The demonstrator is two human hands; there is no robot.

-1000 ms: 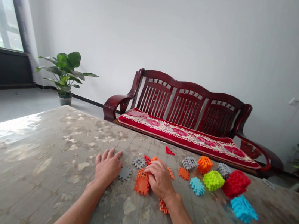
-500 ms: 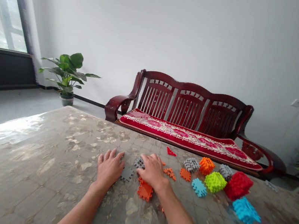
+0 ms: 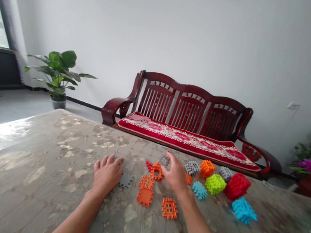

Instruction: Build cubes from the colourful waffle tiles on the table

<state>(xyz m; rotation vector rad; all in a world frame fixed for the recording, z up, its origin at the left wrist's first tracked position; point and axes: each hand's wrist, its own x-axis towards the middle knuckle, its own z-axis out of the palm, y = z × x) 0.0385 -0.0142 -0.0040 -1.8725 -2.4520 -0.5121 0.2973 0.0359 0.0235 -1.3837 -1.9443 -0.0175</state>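
My left hand (image 3: pixel 107 174) lies on the table with its fingers spread, its thumb side against a flat grey interlocking tile (image 3: pixel 126 180). My right hand (image 3: pixel 175 174) is reached farther forward, its fingers bent around a blurred grey lattice tile (image 3: pixel 163 159). A bit of red shows by its fingertips. Just left of that hand are a red piece (image 3: pixel 149 165) and an orange open-frame tile (image 3: pixel 157 171). Nearer to me lie an orange window tile (image 3: pixel 146 182), a solid orange tile (image 3: pixel 145 197) and another orange window tile (image 3: pixel 169 208).
Right of my right hand sit built blocks: grey (image 3: pixel 192 168), orange (image 3: pixel 207 168), lime (image 3: pixel 215 184), red (image 3: pixel 237 186) and blue (image 3: pixel 244 210). A flat blue tile (image 3: pixel 199 190) lies before them. Beyond the patterned table (image 3: pixel 54 179) stands a wooden bench (image 3: pixel 188 110).
My right hand has moved forward and right, carrying the grey lattice tile and uncovering orange and red pieces. The left hand stays beside the flat grey tile. The view has swung slightly right.
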